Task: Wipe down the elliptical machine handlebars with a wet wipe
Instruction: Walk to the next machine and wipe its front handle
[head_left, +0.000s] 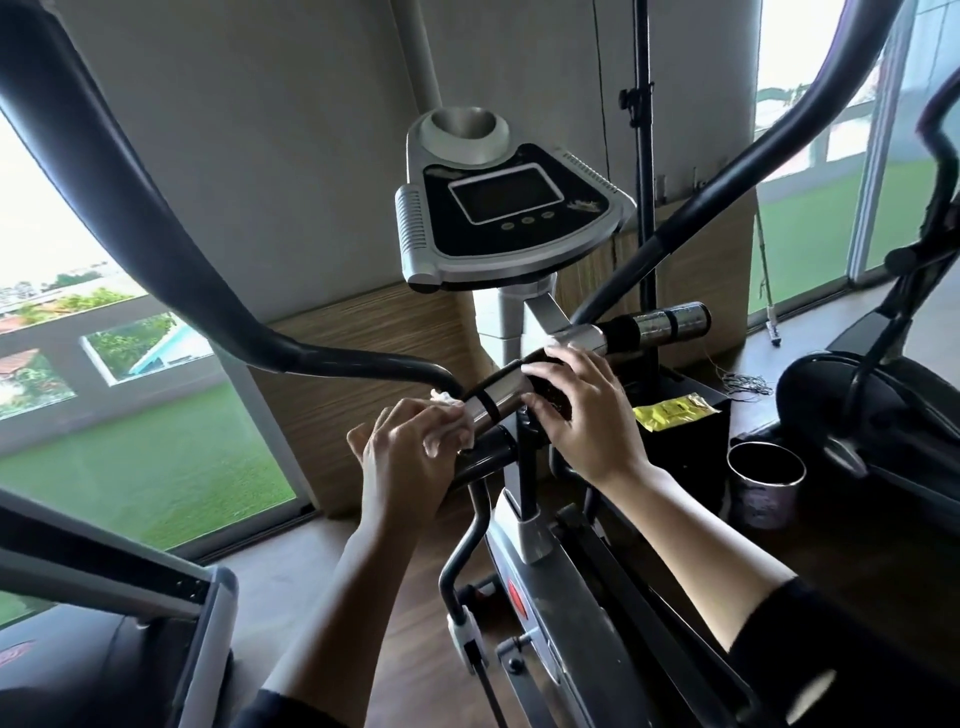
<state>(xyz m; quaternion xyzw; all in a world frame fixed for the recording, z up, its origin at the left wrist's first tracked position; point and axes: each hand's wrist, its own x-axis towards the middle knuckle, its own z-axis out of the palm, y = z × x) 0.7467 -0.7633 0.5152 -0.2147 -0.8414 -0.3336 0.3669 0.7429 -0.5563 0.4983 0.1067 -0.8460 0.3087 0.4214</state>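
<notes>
The elliptical's short fixed handlebar (501, 397) runs across the middle, with silver sensor sleeves and black foam. My left hand (402, 457) holds a white wet wipe (457, 421) wrapped against the left silver end of that bar. My right hand (582, 415) grips the same bar just to the right, fingers curled over the foam. The bar's right half (660, 327) sticks out bare. Two long black swing handles rise on the left (156, 249) and right (727, 192). The console (511, 208) sits above the bar.
A yellow packet (672, 410) lies on a black surface to the right, next to a dark open cup (766, 478). Another machine's frame (104, 582) fills the lower left. Glass windows stand on both sides. A black stand pole (644, 156) rises behind the console.
</notes>
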